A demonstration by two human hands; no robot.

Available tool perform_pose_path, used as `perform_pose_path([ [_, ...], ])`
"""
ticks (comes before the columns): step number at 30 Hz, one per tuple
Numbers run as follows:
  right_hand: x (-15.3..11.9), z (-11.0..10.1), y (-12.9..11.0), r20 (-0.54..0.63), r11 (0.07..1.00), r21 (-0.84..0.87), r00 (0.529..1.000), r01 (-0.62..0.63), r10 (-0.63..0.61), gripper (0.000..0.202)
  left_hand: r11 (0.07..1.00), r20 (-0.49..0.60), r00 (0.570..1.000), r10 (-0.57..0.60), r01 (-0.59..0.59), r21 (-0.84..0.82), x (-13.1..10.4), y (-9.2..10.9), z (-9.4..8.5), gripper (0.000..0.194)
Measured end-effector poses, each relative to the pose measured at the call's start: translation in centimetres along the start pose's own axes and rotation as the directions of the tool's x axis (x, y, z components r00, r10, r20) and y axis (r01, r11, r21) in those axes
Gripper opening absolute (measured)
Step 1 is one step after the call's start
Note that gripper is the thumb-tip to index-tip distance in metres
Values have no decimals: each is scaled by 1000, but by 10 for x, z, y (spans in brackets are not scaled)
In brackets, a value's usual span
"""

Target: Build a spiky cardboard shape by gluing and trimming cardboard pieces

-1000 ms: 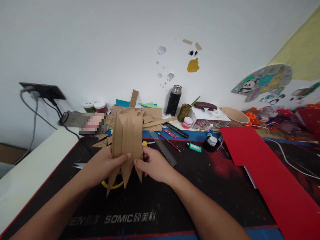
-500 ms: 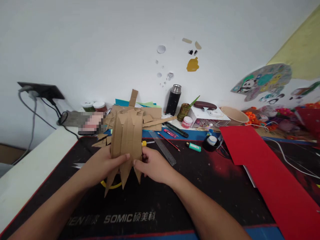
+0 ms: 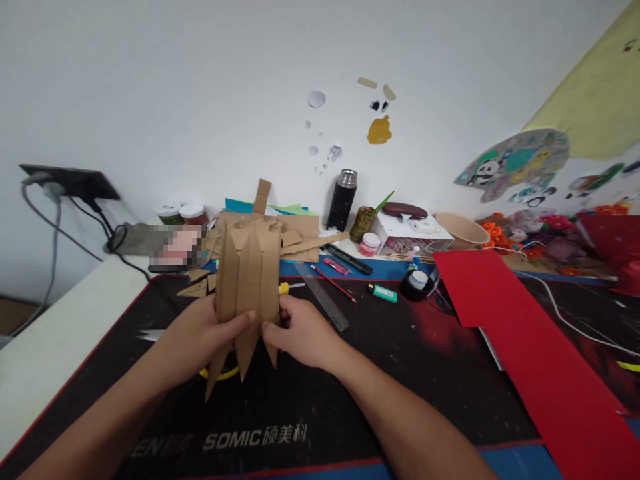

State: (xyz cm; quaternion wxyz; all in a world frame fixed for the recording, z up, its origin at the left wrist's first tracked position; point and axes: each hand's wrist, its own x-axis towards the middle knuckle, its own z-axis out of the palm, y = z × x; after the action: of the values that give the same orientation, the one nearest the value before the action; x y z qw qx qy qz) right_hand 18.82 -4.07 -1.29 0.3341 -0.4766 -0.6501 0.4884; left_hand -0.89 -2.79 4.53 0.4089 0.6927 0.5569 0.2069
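Note:
A brown cardboard piece (image 3: 250,273) with pointed ends at top and bottom stands upright between my hands, above the black desk mat (image 3: 350,393). Gripping its left side, my left hand (image 3: 207,333) lays its thumb across the front face. My right hand (image 3: 300,330) pinches the lower right edge, thumb in front and fingers behind. Most fingers of both hands are hidden by the cardboard. Behind its lower points shows part of a yellow ring-shaped handle (image 3: 225,373). Scissor-like metal blades (image 3: 150,335) stick out left of my left wrist.
A clear ruler (image 3: 323,297), a red pencil (image 3: 334,284) and a green lighter (image 3: 383,293) lie right of my hands. Cardboard scraps (image 3: 305,250) are piled at the back, near a black flask (image 3: 343,200). Red card (image 3: 520,333) covers the right side.
The whole view has shifted slightly, so things appear a little further left. My hands keep the same hold on the cardboard.

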Motion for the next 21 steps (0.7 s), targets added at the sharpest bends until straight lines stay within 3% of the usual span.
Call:
perform_pose_path([
  [10, -4, 5, -4, -81, 995, -96, 997, 1, -9, 18, 995, -62, 997, 41, -35, 95, -5, 6, 6, 45],
  [21, -3, -7, 2, -25, 997, -43, 998, 62, -63, 18, 996, -114, 991, 76, -70, 54, 0, 0, 8, 41],
])
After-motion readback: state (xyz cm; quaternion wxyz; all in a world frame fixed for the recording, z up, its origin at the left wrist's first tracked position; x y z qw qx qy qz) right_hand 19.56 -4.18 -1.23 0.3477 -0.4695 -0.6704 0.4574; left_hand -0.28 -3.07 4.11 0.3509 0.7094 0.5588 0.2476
